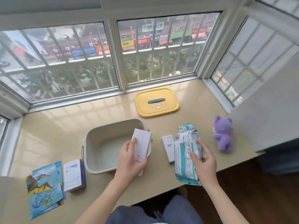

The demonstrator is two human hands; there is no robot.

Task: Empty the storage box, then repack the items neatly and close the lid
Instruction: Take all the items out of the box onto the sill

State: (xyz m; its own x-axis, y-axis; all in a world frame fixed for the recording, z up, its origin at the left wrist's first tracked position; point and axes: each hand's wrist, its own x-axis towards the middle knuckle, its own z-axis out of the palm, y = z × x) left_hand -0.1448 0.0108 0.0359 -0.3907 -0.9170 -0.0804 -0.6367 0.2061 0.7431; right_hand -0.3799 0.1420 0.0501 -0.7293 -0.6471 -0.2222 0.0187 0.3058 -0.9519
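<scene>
The pale green storage box [97, 160] stands open on the sill in front of me, its inside mostly bare. My left hand [131, 157] grips a white carton [142, 143] over the box's right rim. My right hand [204, 159] holds a teal and white soft pack [184, 157] that rests on the sill to the right of the box. The yellow lid [157, 102] with a dark handle lies flat near the window.
A second white carton [168, 146] lies left of the pack, another teal pack [186, 127] behind it. A purple plush bear [223, 135] sits at the right. A white book [74, 174] and colourful booklets [45, 188] lie at the left. The beige sill [56, 135] ends near my knees.
</scene>
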